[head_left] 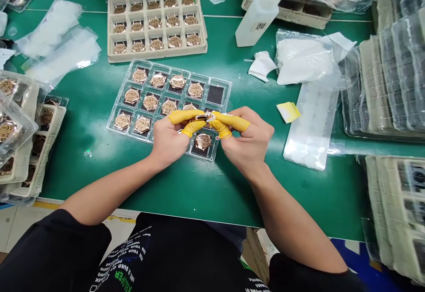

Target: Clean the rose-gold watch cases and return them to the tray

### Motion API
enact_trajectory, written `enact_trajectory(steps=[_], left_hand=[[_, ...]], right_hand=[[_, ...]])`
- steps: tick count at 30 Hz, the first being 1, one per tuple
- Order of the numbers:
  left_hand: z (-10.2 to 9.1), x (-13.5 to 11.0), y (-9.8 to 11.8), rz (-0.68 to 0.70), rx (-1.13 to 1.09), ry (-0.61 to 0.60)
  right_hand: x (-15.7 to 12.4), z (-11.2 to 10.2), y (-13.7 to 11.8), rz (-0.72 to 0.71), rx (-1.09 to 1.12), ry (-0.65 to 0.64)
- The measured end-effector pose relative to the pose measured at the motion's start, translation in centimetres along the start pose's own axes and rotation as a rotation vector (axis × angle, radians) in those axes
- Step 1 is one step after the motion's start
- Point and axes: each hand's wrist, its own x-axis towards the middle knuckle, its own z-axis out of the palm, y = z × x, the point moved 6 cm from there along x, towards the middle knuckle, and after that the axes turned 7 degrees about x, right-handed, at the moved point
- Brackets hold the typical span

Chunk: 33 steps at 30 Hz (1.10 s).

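With yellow finger cots on thumb and forefinger, my left hand pinches a rose-gold watch case by its edge, tilted so that it shows side-on. My right hand, in the same yellow cots, presses a small piece of white wipe against the right side of that case. Both hands are above a clear plastic tray of similar watch cases lying back up. The tray's top right pocket shows only a dark pad. My fingers hide part of its lower rows.
Behind stands a beige tray of watch cases. A white bottle, a crumpled wipe, a yellow-white pad and plastic-wrapped sheets lie to the right. Stacked trays rise at left and right.
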Motion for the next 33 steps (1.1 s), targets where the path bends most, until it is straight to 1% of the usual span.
enact_trajectory(steps=[2,3,6,8,10,12,14,16,17,19,21,22,23,24,25,27,28,29,30,31,33], left_hand=[[-0.1,0.4,-0.2,-0.044,-0.085,0.000],[-0.1,0.6,-0.2,-0.063,-0.120,0.000],[0.1,0.7,-0.2,-0.091,-0.166,-0.025],[0.5,0.3,-0.1,-0.088,-0.143,-0.077],[0.9,-0.3,0.0,-0.060,-0.086,-0.121],[0.9,-0.8,0.1,-0.013,-0.010,-0.125],[1.0,-0.9,-0.1,-0.005,0.029,-0.138],[1.2,-0.6,-0.6,-0.057,-0.007,-0.172],[1.2,-0.2,-0.8,-0.089,-0.048,-0.173],[1.0,0.5,-1.1,-0.123,-0.127,-0.134],[0.7,1.0,-1.0,-0.119,-0.162,-0.096],[0.7,1.1,-0.8,-0.104,-0.151,-0.104],[0.7,1.1,-0.4,-0.080,-0.110,-0.124],[0.7,0.9,0.0,-0.040,-0.031,-0.148],[0.6,0.6,0.5,0.017,0.082,-0.163],[0.4,0.0,1.6,0.155,0.335,-0.157],[0.3,-0.3,2.0,0.211,0.430,-0.144],[0.2,-0.6,2.3,0.246,0.485,-0.129],[0.2,-0.7,2.4,0.260,0.496,-0.113],[0.1,-0.8,2.3,0.251,0.479,-0.097],[0.0,-0.7,1.9,0.196,0.419,-0.069]], right_hand=[[-0.1,0.1,0.6,0.093,0.047,-0.010],[-0.2,0.1,1.1,0.164,0.112,0.012],[-0.9,0.5,2.3,0.364,0.397,0.095],[-1.1,0.9,2.3,0.407,0.481,0.090],[-1.0,0.8,1.7,0.384,0.431,0.078],[-0.6,0.5,1.4,0.365,0.343,0.049],[-0.4,0.6,1.8,0.408,0.322,0.008],[-0.5,1.0,3.0,0.525,0.414,0.008],[-0.6,1.2,3.6,0.590,0.491,0.037],[-1.1,1.7,4.5,0.693,0.640,0.120],[-1.4,2.1,4.6,0.725,0.714,0.147],[-1.5,2.2,4.3,0.704,0.708,0.136],[-1.4,2.2,3.8,0.650,0.669,0.113],[-1.3,2.0,3.0,0.556,0.602,0.079],[-1.0,1.8,2.0,0.423,0.513,0.042],[-0.6,1.3,-0.3,0.110,0.303,-0.015],[-0.6,1.1,-1.2,-0.028,0.208,-0.028],[-0.6,0.9,-1.8,-0.132,0.134,-0.028],[-0.5,0.7,-2.1,-0.197,0.086,-0.016],[-0.5,0.5,-2.1,-0.226,0.062,0.005],[-0.3,0.2,-1.8,-0.207,0.077,0.039]])
